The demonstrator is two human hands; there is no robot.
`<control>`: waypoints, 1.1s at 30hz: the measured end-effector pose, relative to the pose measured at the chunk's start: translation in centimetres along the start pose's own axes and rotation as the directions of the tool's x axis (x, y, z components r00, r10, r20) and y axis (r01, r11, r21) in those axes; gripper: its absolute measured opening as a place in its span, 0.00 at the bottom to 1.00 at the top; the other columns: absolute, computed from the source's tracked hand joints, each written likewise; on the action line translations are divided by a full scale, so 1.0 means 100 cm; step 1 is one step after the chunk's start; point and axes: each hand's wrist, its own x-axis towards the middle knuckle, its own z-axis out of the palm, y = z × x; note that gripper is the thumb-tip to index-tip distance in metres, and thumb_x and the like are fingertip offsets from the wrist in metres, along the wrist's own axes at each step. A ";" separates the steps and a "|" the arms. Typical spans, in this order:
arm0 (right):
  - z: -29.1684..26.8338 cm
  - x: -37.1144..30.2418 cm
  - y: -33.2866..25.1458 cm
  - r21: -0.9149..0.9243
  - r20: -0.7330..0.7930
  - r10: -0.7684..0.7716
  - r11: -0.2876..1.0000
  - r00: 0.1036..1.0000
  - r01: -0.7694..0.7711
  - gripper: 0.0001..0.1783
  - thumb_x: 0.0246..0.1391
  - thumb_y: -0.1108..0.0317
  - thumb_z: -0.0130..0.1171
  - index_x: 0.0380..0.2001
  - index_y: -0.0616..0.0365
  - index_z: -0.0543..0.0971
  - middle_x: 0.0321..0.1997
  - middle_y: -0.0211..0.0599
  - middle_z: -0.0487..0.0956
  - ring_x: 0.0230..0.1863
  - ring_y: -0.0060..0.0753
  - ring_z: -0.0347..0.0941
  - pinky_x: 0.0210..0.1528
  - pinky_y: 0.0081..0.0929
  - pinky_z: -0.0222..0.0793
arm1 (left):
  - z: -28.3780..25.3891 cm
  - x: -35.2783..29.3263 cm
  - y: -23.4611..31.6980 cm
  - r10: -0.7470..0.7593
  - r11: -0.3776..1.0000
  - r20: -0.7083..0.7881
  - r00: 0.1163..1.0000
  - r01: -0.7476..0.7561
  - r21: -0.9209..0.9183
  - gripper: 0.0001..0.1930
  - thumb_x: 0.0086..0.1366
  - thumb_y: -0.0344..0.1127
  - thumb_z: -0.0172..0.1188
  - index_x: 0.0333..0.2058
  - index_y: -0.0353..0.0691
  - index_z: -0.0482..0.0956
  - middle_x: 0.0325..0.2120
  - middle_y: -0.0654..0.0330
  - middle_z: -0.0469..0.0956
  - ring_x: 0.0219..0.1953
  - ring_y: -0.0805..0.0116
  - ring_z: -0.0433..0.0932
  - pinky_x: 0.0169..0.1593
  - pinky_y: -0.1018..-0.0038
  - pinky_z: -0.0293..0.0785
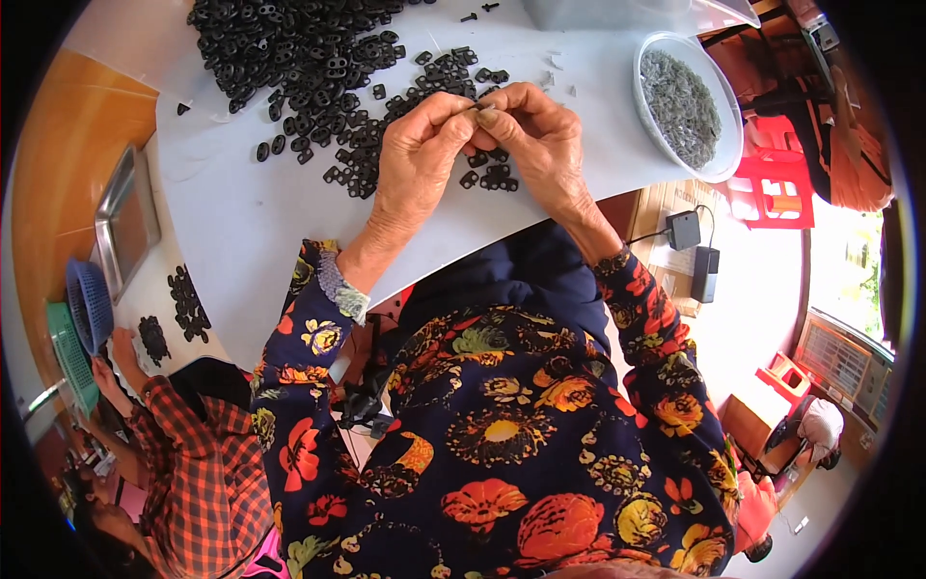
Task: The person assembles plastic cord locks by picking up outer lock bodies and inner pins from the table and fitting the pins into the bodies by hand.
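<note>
We see a small black part (478,107) at the meeting point of both hands, above the table (241,217). Fingertips cover most of it; as far as we can make out, its long axis runs roughly left to right, but we cannot tell which end points where.

The left hand (424,145) has thumb and forefinger pinched together on the part, its forearm slanting up and rightward. The right hand (540,133) mirrors it, thumb and forefinger clamped on the same part, its forearm slanting up and leftward. On both, the thumbs face us and the other fingers curl under.

Beneath and left of the hands we see scattered black pieces (357,159), with a heap (299,58) beyond. To the right, a bowl (728,159) holds clear bits (680,106).
</note>
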 end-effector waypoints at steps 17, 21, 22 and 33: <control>0.001 -0.003 -0.004 -0.099 -0.108 0.081 0.991 0.991 -0.092 0.04 0.53 0.75 0.58 0.32 0.63 0.75 0.24 0.21 0.73 0.25 0.10 0.65 0.28 0.12 0.63 | -0.068 0.104 0.008 0.404 0.182 0.306 0.862 -0.403 0.897 0.06 0.58 0.24 0.50 0.34 0.37 0.74 0.25 0.52 0.77 0.36 0.52 0.73 0.42 0.63 0.71; 0.001 -0.005 -0.007 -0.094 -0.111 0.093 0.990 0.989 -0.104 0.04 0.54 0.74 0.58 0.32 0.64 0.75 0.25 0.20 0.72 0.26 0.09 0.64 0.29 0.11 0.62 | -0.061 0.094 0.024 0.388 0.533 0.101 0.916 -0.312 0.786 0.06 0.59 0.26 0.52 0.35 0.39 0.75 0.27 0.54 0.78 0.38 0.59 0.76 0.43 0.69 0.72; 0.001 -0.005 -0.007 -0.106 -0.115 0.100 0.988 0.988 -0.112 0.05 0.54 0.74 0.58 0.32 0.64 0.76 0.25 0.20 0.73 0.27 0.09 0.64 0.29 0.11 0.62 | -0.062 0.093 0.032 0.422 0.512 0.072 0.904 -0.302 0.804 0.06 0.58 0.26 0.52 0.34 0.38 0.76 0.27 0.56 0.78 0.37 0.58 0.75 0.42 0.67 0.72; 0.003 -0.005 -0.005 -0.073 -0.097 0.088 0.993 0.991 -0.095 0.06 0.54 0.73 0.59 0.34 0.65 0.76 0.26 0.19 0.73 0.27 0.08 0.64 0.30 0.10 0.62 | -0.068 0.098 0.019 0.362 -0.020 0.420 0.832 -0.444 0.896 0.04 0.54 0.25 0.54 0.30 0.36 0.75 0.29 0.55 0.71 0.41 0.54 0.67 0.49 0.63 0.65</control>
